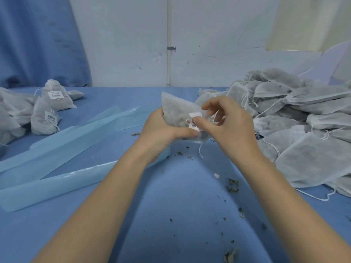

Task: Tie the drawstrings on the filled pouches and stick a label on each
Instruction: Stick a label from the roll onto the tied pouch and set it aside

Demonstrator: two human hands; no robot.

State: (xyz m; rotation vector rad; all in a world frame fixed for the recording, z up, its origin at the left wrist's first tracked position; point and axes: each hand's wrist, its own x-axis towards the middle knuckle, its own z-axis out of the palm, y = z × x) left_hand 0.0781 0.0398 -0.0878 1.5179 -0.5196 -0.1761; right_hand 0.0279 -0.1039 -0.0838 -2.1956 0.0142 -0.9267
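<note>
White mesh pouch (174,111) sits raised above the blue table (171,196) at centre, cupped from the left by the left hand (161,130), fingers wrapped behind it and thumb lying across its lower front. Coming in from the right with wrist bent inward, the right hand (224,126) presses its thumb on a barcode label (195,120) on the pouch face, the other fingers loosely curled above. Unlabelled pouches (303,120) are heaped at right; labelled pouches (47,111) lie at left beside pale blue backing strips (66,149).
</note>
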